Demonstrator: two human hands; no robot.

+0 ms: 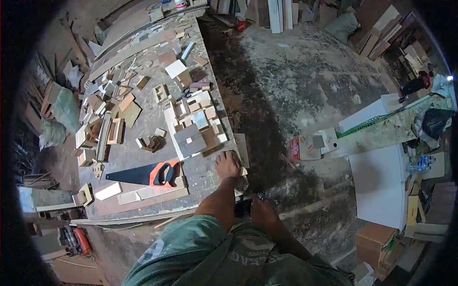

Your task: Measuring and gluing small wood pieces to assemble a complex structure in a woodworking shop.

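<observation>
My left hand (228, 166) rests palm down on the worn workbench (143, 112), close to its right edge. Its fingers are spread, with nothing visible in them. Just beyond the fingertips lies a grey square panel (190, 141) on a pale board crowded with small wooden frames and blocks (199, 102). To the left is a handsaw (143, 175) with a dark blade and an orange-and-black handle. My right hand (260, 204) hangs low beside the bench's near right corner. Dark items around it blur into shadow, so its fingers and any hold are unclear.
Flat wood strips (145, 193) lie near the bench's front edge. Small box frames and offcuts (102, 121) clutter its left side. Across the floor, a long bench (381, 126) has white panels against it. A cardboard box (375, 240) stands at lower right.
</observation>
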